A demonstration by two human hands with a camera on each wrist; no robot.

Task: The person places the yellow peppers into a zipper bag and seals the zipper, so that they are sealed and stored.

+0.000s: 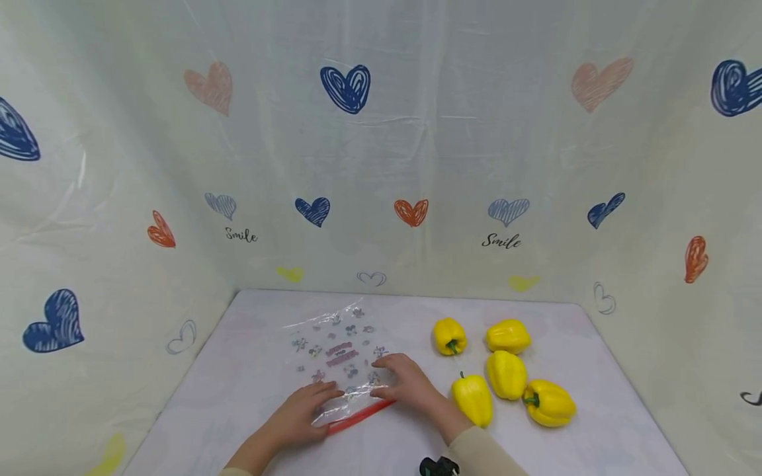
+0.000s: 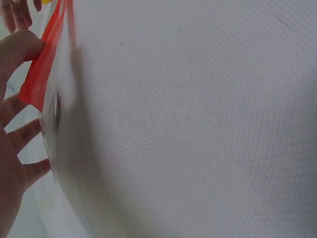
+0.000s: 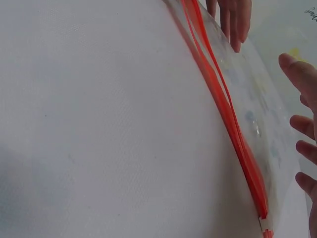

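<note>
A clear plastic zip bag (image 1: 342,370) with small printed flowers and a pink label lies flat on the table, its red zip strip (image 1: 360,416) towards me. My left hand (image 1: 300,411) rests at the bag's near left corner. Its fingers are spread over the plastic, and the thumb touches the red strip's end in the left wrist view. At the bag's right side hovers my right hand (image 1: 411,383), fingers spread and holding nothing. In the right wrist view, the strip's two red edges part along the middle, and a small white slider (image 3: 264,224) sits at the right end.
Several yellow bell peppers (image 1: 507,375) lie right of the bag; the nearest pepper (image 1: 473,398) is beside my right forearm. A small black object (image 1: 439,467) shows at the bottom edge. A white sheet (image 1: 381,165) printed with hearts hangs behind and beside the white table (image 1: 601,396).
</note>
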